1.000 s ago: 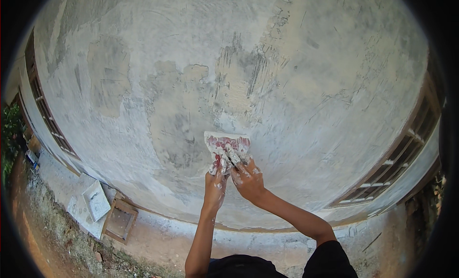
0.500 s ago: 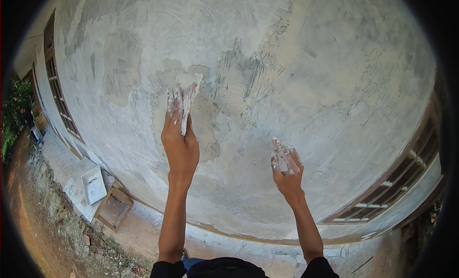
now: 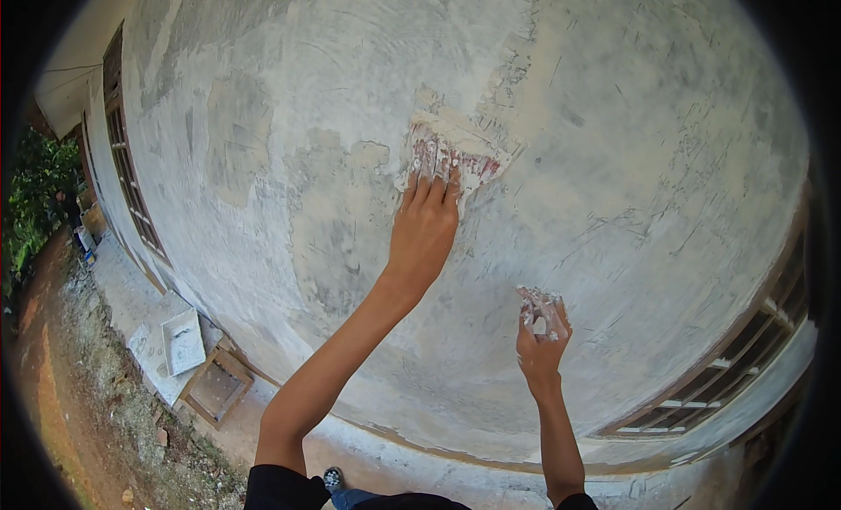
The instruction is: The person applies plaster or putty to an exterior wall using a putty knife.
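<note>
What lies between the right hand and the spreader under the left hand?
In the head view, only patchy grey wall shows between the right hand and the spreader; no other object.

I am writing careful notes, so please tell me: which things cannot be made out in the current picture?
All in the head view:
- Wall directly under the spreader: covered by that tool.
- Left thumb: hidden behind the left hand.
- Whether the right hand holds anything besides white paste: paste coats its fingers.
- Right window's outer side: lost in the dark lens rim.
- White-and-blue item, far left: too small to identify.
</note>
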Motion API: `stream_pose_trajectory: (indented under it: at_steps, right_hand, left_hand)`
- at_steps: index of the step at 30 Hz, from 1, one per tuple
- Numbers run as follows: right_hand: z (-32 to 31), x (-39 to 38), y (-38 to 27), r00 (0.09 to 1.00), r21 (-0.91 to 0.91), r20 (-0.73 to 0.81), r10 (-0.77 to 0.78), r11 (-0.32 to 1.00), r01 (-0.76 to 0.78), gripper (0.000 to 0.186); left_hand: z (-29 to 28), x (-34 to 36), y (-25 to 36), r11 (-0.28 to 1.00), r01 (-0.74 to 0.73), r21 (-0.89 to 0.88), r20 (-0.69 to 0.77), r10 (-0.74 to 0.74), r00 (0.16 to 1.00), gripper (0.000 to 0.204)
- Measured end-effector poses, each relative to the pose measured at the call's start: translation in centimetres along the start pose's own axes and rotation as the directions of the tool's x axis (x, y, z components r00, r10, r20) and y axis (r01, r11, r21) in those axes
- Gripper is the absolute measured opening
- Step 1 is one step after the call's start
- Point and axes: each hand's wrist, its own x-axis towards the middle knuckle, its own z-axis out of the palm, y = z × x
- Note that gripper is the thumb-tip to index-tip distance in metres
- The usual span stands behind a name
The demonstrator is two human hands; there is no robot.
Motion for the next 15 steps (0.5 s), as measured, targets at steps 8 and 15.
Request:
stream_pose_trajectory:
  at_steps: [8,15]
  right_hand:
    - [0.5,-0.7,0.9,0.991,0.114,0.051,0.124,0.985,-0.129,0.024]
    - [0.2,-0.4,1.2,0.994,0.093,0.054,0.092,0.991,-0.097,0.024]
  left_hand:
    - [0.0,-6.3,1.9,0.996,0.047,0.073,0.253,-0.064,0.965,0.049]
    - [-4.6,-8.6,1.8,0.986,0.139,-0.087,0.277,-0.11,0.954,0.049]
